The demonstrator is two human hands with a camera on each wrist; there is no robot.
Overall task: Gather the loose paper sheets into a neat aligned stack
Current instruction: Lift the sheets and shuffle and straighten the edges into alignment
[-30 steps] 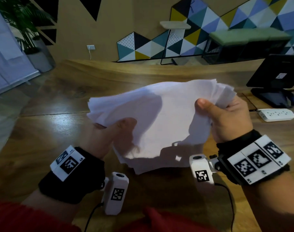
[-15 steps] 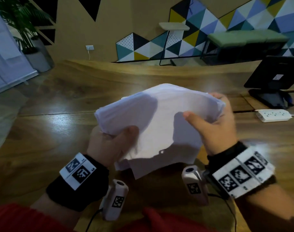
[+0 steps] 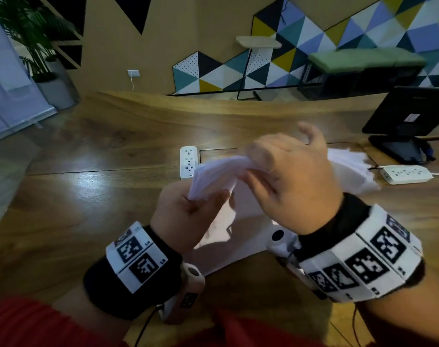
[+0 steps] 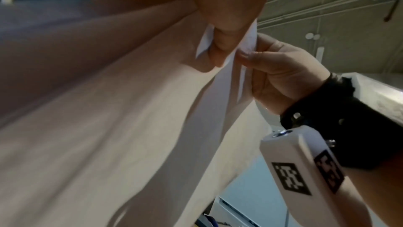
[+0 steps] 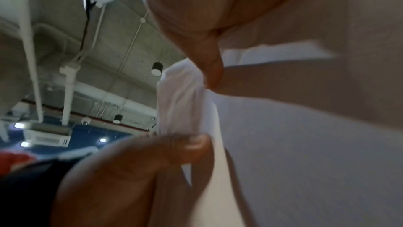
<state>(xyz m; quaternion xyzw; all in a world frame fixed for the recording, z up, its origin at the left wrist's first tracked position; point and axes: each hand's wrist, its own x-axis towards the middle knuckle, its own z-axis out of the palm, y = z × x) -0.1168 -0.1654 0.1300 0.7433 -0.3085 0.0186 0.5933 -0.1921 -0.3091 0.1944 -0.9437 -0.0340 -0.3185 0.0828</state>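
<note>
A bundle of white paper sheets (image 3: 238, 221) is held in the air above the wooden table (image 3: 88, 196). It is bent, and its edges fan out unevenly at the far right (image 3: 351, 169). My left hand (image 3: 203, 199) pinches the near-left corner of the bundle between thumb and fingers. My right hand (image 3: 248, 169), back up, grips the top edge just beside the left hand. In the left wrist view the left thumb (image 4: 229, 15) presses on the paper sheets (image 4: 109, 127) and the right hand (image 4: 272, 75) pinches the same edge. The right wrist view shows the paper sheets (image 5: 305, 144) between both hands.
A white power strip (image 3: 188, 161) lies on the table behind the hands, and a second one (image 3: 406, 174) lies at the right. A black monitor (image 3: 408, 116) stands at the far right. A potted plant (image 3: 38, 46) is beyond the table's left end.
The hands have come close together and the flat spread of sheets has bent over. My right hand has turned back up and shifted left along the top edge towards the left hand.
</note>
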